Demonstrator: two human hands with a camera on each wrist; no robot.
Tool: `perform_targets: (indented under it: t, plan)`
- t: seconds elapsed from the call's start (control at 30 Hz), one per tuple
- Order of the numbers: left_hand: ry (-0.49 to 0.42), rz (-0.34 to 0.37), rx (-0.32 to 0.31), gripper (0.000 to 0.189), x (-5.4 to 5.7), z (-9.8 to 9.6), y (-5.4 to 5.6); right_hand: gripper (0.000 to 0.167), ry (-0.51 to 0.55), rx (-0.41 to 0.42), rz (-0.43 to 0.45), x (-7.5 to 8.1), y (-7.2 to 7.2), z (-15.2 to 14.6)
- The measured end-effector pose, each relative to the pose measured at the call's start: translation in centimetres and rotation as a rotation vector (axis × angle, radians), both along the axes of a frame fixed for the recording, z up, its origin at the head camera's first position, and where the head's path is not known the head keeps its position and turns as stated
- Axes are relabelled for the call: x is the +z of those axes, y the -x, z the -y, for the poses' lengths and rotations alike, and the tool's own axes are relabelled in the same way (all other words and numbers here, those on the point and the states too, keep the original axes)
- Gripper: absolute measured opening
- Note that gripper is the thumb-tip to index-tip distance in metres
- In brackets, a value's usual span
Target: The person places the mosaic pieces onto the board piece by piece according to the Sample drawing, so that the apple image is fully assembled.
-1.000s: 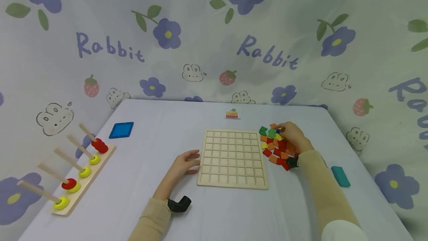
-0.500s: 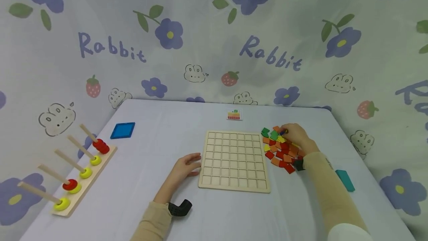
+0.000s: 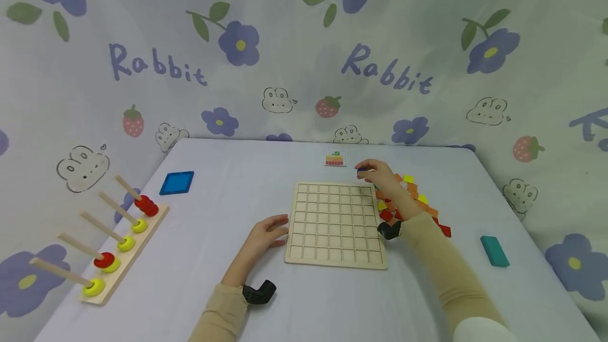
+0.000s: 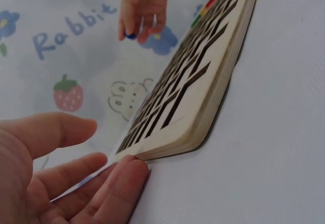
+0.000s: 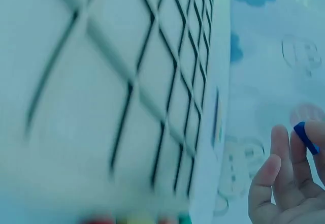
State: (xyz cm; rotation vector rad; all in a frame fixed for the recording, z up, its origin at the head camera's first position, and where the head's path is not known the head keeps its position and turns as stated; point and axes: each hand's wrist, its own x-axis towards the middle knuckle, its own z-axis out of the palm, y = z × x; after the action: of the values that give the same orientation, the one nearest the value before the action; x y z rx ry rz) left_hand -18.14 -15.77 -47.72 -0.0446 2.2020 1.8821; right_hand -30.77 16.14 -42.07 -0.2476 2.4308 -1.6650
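Note:
My right hand (image 3: 380, 176) is raised over the far right corner of the wooden grid board (image 3: 336, 265). It pinches a small blue tile (image 5: 306, 137) between its fingers; the tile also shows as a blue spot in the left wrist view. At the board's left edge lies my left hand (image 3: 264, 236), its fingers loosely bent with nothing in them. In the left wrist view its fingertips are at the board's near corner, and one seems to touch the side. The board's squares hold no tiles. Partly hidden under the right forearm is a pile of coloured tiles (image 3: 386, 215).
A small picture card (image 3: 335, 158) lies behind the board. Far left are a blue tray (image 3: 177, 182) and a wooden peg stand (image 3: 124, 257) with red and yellow rings. A teal block (image 3: 494, 251) lies at the right. A printed cloth (image 3: 285, 41) hangs behind the table.
My right hand has lifted from the tile pile and moved left towards the board with the blue tile. Some tiles in the pile have shifted. The left hand stays by the board.

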Motion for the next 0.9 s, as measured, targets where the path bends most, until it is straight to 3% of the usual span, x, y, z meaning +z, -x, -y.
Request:
perform_targets:
  t: [0.17,0.33,0.53,0.7,0.8,0.9]
  plan:
    - [0.001,-0.004,0.009,0.045,0.0,0.1,0.0,0.033,-0.017,0.015,0.012,-1.3,0.4,3.2]
    - [-0.013,0.008,0.004,0.046,0.2,0.1,0.0,0.029,-0.113,0.027,-0.01,-2.4,0.7,5.5]
    - [0.003,0.003,-0.016,0.045,2.5,-0.4,-0.6,0.019,-0.141,0.11,-0.016,-3.0,1.0,7.3]
    - [0.024,0.005,-0.022,0.045,3.8,-0.6,-1.2,0.012,-0.329,0.204,-0.021,-3.1,1.0,8.2]
    - [0.023,0.004,-0.026,0.045,3.8,-0.6,-1.3,0.009,-0.449,0.234,-0.051,-3.0,0.8,8.5]
    - [0.021,0.01,-0.025,0.045,3.5,-0.5,-1.3,0.008,-0.497,0.241,-0.067,-2.9,0.6,8.7]
